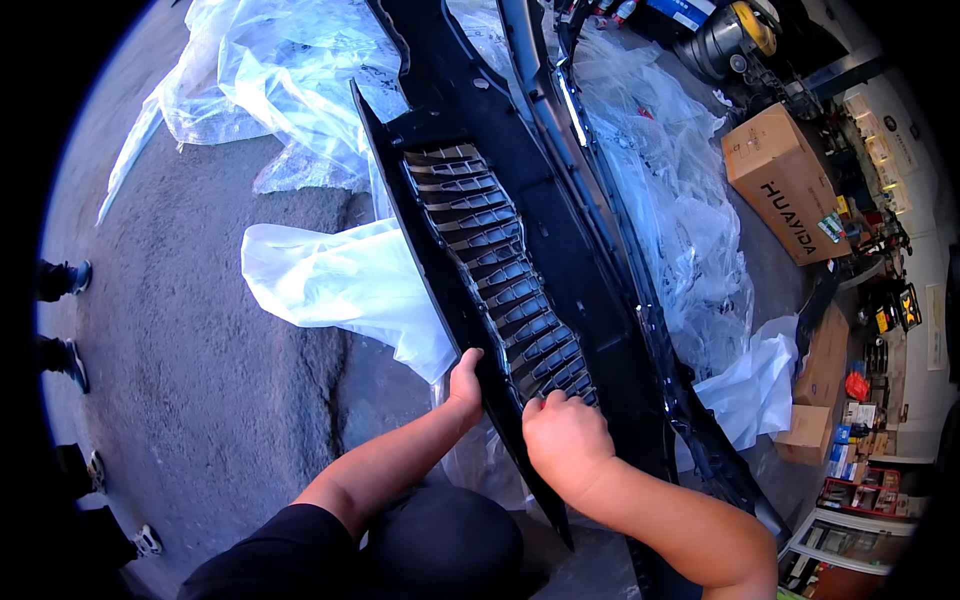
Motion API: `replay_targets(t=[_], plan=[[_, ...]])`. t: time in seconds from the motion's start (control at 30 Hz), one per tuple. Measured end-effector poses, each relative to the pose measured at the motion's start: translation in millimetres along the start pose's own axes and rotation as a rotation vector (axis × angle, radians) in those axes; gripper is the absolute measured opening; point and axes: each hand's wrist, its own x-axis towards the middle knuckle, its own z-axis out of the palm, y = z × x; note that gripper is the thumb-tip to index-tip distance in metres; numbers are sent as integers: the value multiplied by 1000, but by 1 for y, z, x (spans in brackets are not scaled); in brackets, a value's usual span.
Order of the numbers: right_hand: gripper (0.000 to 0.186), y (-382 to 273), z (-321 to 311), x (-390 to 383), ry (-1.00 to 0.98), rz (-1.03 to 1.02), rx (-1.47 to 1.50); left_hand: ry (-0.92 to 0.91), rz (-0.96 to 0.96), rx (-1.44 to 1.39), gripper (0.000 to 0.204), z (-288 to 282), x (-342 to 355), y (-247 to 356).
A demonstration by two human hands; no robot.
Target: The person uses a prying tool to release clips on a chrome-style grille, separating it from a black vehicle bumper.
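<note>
A long black car bumper (572, 250) lies inner side up in front of me, running from the far middle toward my lower right. Set into it is a slatted grille insert (497, 262) with many dark, shiny ribs. My left hand (466, 386) grips the bumper's left edge, thumb on top and the other fingers hidden underneath. Over the near end of the grille, my right hand (568, 440) is closed in a fist, knuckles up. Whatever its fingers hold there is covered by the hand.
Clear plastic sheeting (285, 75) spreads beneath and around the bumper, with more sheeting (680, 220) on its right. A cardboard box (770, 165) and a yellow-topped vacuum cleaner (735, 45) stand at the right. Other people's feet (76, 365) show at the far left.
</note>
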Motion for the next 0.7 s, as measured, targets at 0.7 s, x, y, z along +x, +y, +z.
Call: replay_targets(t=[0.7], plan=[[26,-8,-4,-11,91,-27,46,-26,44,7,44,-15,29,-16]])
